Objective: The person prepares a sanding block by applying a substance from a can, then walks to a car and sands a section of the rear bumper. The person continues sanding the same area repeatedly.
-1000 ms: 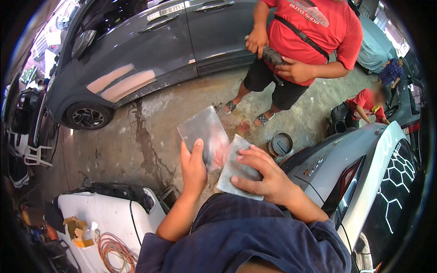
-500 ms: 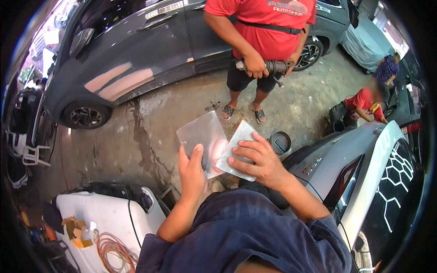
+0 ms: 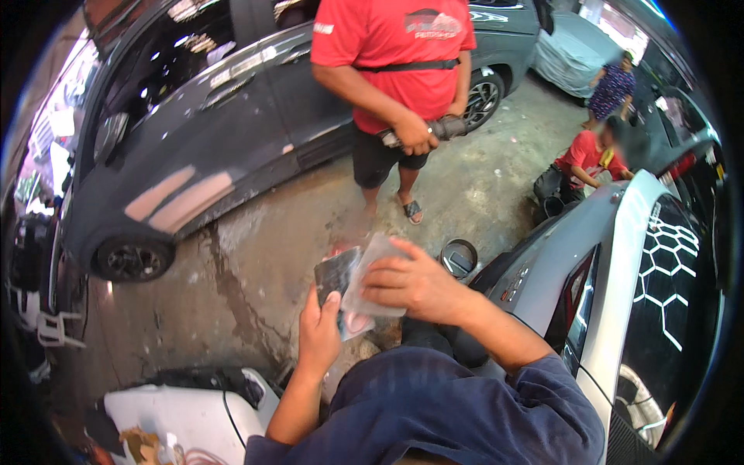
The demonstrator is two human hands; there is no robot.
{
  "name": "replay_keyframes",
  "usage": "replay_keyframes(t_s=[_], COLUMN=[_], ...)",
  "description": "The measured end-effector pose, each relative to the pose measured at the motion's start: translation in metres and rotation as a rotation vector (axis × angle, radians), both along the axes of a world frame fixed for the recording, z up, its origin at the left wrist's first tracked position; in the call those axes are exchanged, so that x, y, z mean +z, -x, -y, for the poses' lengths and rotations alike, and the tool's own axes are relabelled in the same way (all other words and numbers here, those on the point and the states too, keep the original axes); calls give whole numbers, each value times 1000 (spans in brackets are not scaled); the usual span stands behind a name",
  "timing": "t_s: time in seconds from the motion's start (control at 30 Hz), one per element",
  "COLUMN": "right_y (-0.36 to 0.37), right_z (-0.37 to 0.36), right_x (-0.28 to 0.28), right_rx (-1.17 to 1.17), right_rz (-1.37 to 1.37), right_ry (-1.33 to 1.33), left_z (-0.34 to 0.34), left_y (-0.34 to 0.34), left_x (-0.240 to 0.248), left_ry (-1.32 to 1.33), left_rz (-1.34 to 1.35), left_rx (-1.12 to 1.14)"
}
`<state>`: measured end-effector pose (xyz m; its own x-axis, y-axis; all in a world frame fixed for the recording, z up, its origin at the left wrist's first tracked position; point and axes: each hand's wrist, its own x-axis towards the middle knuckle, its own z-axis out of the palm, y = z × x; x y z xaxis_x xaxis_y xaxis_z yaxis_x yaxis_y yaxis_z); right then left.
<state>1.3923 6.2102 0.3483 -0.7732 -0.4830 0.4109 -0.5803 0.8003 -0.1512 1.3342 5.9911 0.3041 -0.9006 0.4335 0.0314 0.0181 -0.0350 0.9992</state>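
Left hand (image 3: 319, 335) grips dark plate (image 3: 335, 271) at its near-left edge, right hand (image 3: 415, 285) holds pale plate (image 3: 364, 271) overlapping from right, long axes unclear.

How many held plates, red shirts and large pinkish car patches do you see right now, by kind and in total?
Held plates: 2, one plate in the left hand, another plate in the right hand
Red shirts: 2, one standing, one crouching
Large pinkish patches: 2, upper patch and lower patch
Total: 6
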Motion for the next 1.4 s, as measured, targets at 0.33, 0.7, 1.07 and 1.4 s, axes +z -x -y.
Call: replay_keyframes(t_s=[0.33,0.7,1.07,1.4], right_y=[-31,-44,-31,-31], right_z=[23,16,34,29], right_x=[-30,-1,-61,-89], right_rx=[99,110,81,-23], right_rz=[76,97,198,297], right_ry=[150,399,491,440], left_z=[-10,-7,-1,11], left_y=[1,9,-19,-22], left_x=[15,6,-34,-68], left_ry=[152,-280,-434,-522], left_rz=[-59,133,561,609], left_rx=[121,271,355,398])
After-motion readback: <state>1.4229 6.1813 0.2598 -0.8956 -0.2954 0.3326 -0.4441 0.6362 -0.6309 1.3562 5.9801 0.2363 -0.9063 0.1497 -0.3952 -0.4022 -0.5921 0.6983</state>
